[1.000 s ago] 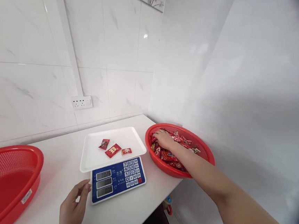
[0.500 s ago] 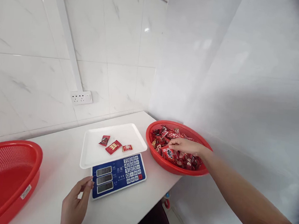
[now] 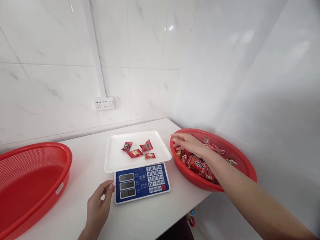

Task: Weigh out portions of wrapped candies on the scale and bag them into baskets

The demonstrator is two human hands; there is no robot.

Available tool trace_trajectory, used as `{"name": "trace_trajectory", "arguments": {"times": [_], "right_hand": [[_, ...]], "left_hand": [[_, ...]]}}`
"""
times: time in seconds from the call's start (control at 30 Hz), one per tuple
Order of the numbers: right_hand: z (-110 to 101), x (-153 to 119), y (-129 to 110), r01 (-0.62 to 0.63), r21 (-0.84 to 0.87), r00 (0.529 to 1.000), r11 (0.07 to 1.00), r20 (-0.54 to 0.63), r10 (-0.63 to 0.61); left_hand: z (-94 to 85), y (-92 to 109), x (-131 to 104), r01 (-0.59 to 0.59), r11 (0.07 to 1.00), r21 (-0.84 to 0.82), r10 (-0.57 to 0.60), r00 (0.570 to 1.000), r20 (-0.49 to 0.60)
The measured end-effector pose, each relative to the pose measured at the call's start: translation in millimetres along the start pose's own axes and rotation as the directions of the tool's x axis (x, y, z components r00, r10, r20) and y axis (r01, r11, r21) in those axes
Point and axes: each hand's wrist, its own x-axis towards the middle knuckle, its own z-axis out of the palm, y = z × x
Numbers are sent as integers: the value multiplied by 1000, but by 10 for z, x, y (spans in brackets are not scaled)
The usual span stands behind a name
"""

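My left hand point(image 3: 100, 200) is curled, thumb and forefinger tips together at the left edge of the blue-and-white digital scale point(image 3: 142, 185); I see nothing between them. My right hand point(image 3: 187, 143) reaches over the left rim of a red plastic basket point(image 3: 242, 164), fingers stretched out and nothing visible in them. Below it lies a heap of red-wrapped snack packets point(image 3: 198, 163). On the scale's white tray point(image 3: 114, 159) rest several packets: a dark red one point(image 3: 127, 146), one with gold print point(image 3: 135, 153), a small one point(image 3: 150, 155) and a larger red one point(image 3: 147, 145).
Another red basket point(image 3: 31, 183) stands on the left of the white table point(image 3: 89, 162). A tiled wall with a power socket point(image 3: 104, 103) rises behind, and a plain wall closes off the right side. The table's front edge runs diagonally at lower right.
The packet my right hand gripped over the basket now lies on the tray with the others. That hand is back at the basket, its fingers extended. The view has turned left.
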Motion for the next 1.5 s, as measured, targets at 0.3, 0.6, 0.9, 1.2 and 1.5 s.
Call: {"name": "trace_trajectory", "arguments": {"times": [0.3,0.6,0.9,1.2,1.5], "right_hand": [[-845,-332,772,-187,-655,941,732,-333,-58],[-1212,-558,1320,-357,-480,917,802,-344,202],[-1157,-507,1163,-328,-100,889,939,-369,271],[-989,-564,858,-261,-47,933,964,-269,239],[-951,-561,806,-265,-313,955,912,-213,205]], "left_hand": [[-1,-34,8,98,993,64,-97,995,-9],[35,-32,33,147,980,134,-153,988,36],[28,-77,47,120,981,152,-126,992,29],[8,-56,36,58,990,130,-61,998,17],[25,-31,27,30,993,114,-33,999,24]]}}
